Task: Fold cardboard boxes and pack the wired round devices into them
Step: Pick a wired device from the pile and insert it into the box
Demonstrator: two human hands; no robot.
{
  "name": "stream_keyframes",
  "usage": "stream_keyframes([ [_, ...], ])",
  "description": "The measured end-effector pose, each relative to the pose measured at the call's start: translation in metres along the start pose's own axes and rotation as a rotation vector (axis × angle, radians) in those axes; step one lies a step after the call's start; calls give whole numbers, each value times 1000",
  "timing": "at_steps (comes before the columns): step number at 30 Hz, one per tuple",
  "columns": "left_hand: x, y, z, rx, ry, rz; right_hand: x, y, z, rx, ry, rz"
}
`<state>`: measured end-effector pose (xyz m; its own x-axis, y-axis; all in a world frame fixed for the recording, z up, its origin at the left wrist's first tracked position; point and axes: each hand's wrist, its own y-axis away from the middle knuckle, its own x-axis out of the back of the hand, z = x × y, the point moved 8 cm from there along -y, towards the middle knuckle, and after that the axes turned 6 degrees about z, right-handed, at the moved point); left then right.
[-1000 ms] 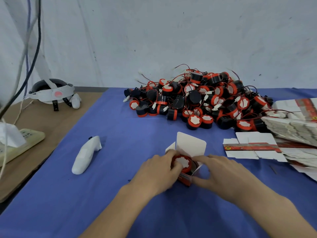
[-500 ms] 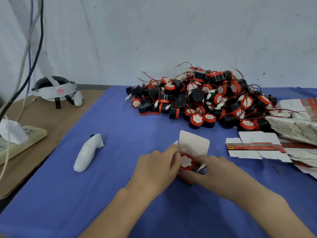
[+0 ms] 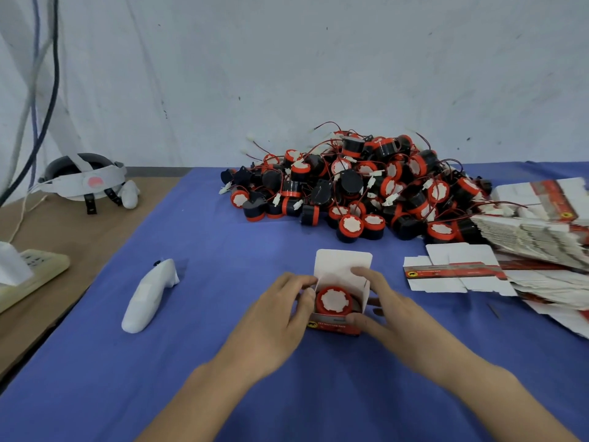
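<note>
A small white cardboard box (image 3: 342, 266) with a red printed front stands on the blue cloth, its lid flap up. Inside it sits a round red device (image 3: 333, 300) with a white top, face up. My left hand (image 3: 277, 317) grips the box's left side, thumb at the rim beside the device. My right hand (image 3: 387, 309) holds the right side, one finger on the inner flap and the thumb on the red front. A large pile of black-and-red wired round devices (image 3: 360, 186) lies behind.
Flat unfolded box blanks (image 3: 455, 272) and a stack of blanks (image 3: 535, 228) lie at the right. A white controller (image 3: 149, 295) rests on the cloth at the left. A headset (image 3: 84, 178) and a power strip (image 3: 28, 275) sit on the brown table at far left.
The box has turned upright and squarer between my hands, and the device now sits down inside it. Both hands shifted to the box's sides.
</note>
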<state>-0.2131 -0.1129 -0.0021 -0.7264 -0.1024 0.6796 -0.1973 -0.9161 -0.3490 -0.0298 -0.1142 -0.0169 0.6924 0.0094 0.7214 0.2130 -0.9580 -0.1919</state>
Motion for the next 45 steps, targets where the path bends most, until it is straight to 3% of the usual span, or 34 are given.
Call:
stream_keyframes([
  [10, -8, 2, 9, -191, -101, -7, -5, 3, 6, 10, -245, 58],
  [17, -11, -4, 9, -164, -110, -35, -12, 7, -7, 236, -156, 58],
  [24, -6, -13, -4, 26, 14, -14, -4, 4, -6, 224, -168, 118],
  [28, -11, -16, -8, 49, 38, -37, 2, 4, -8, 245, -103, 165],
  [37, -4, -3, 6, -167, -114, -59, 7, 15, -14, 390, 101, 269],
  [45, -7, -1, -1, -145, -106, -154, 15, 38, -43, 729, 415, 383],
])
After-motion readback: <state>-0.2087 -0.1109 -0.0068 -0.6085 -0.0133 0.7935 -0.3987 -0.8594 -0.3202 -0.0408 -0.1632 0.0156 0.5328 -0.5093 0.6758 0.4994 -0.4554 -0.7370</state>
